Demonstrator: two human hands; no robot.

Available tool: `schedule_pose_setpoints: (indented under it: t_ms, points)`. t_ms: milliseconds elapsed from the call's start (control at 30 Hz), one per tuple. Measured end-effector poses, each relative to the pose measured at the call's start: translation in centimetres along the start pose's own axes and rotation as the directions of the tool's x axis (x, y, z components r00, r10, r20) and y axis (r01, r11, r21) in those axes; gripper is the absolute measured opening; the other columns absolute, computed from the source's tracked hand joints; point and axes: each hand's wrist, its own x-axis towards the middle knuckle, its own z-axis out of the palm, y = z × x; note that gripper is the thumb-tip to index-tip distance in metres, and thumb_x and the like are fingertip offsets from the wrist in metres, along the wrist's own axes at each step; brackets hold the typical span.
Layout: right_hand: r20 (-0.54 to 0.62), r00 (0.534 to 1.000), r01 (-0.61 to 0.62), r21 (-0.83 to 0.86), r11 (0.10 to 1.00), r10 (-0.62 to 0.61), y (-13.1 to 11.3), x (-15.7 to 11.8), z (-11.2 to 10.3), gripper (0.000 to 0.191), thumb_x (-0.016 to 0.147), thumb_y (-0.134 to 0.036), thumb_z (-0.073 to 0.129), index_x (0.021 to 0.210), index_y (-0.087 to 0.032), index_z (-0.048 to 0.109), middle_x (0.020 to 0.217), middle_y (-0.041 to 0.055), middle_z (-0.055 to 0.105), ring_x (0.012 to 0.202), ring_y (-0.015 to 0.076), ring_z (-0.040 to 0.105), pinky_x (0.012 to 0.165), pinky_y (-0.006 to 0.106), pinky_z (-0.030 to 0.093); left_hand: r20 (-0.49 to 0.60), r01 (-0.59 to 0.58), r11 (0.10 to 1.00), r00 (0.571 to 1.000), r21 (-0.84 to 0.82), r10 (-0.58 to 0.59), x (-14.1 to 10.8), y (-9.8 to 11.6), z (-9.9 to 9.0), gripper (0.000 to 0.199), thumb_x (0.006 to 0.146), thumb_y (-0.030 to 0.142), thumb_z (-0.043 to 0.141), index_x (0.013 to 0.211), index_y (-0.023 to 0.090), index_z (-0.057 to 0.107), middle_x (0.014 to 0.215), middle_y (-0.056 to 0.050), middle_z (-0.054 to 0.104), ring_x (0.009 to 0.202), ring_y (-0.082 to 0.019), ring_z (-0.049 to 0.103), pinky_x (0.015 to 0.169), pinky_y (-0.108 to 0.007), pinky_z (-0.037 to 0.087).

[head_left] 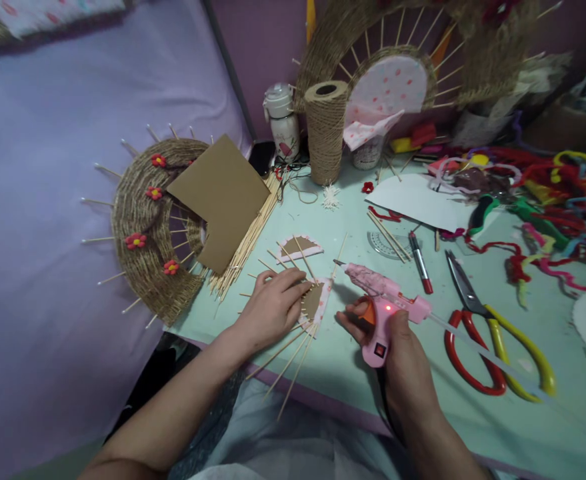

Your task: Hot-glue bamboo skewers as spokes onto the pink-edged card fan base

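Note:
My right hand (407, 353) is wrapped round the handle of a pink glue gun (380, 283), a finger by its orange trigger. A red light glows on the gun's side, and a clear glue stick (487, 353) sticks out of its back. The nozzle points left, above the table. My left hand (275, 303) lies with its fingers stretched over a cardboard half-circle (313, 301) edged with pink-dotted white fabric. Thin wooden sticks (293, 360) fan out from that piece, some partly hidden under the hand. A second fabric-edged half-circle (299, 248) lies just beyond.
Left stand a twine-woven fan (140, 200), brown cardboard (223, 200) and bundled sticks (245, 250). Behind are a twine spool (327, 133) and white bottle (281, 120). Large scissors (473, 300), a marker (421, 263), a protractor (383, 245) and tangled pipe cleaners (527, 247) lie right.

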Motion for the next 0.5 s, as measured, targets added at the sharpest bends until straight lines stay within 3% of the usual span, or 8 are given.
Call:
schedule_pose_setpoints:
  t_ms: [500]
  points:
    - [0.023, 1.000, 0.007, 0.007, 1.000, -0.007, 0.33, 0.29, -0.36, 0.050, 0.084, -0.067, 0.060, 0.089, -0.020, 0.075, 0.100, 0.0049, 0.071, 0.101, 0.0220, 0.070, 0.098, 0.040, 0.055, 0.028, 0.015, 0.999, 0.999, -0.029, -0.014, 0.32, 0.18, -0.45, 0.031, 0.096, 0.016, 0.039, 0.120, 0.022, 0.058, 0.130, -0.008, 0.063, 0.117, -0.020, 0.059, 0.100, -0.042, 0.027]
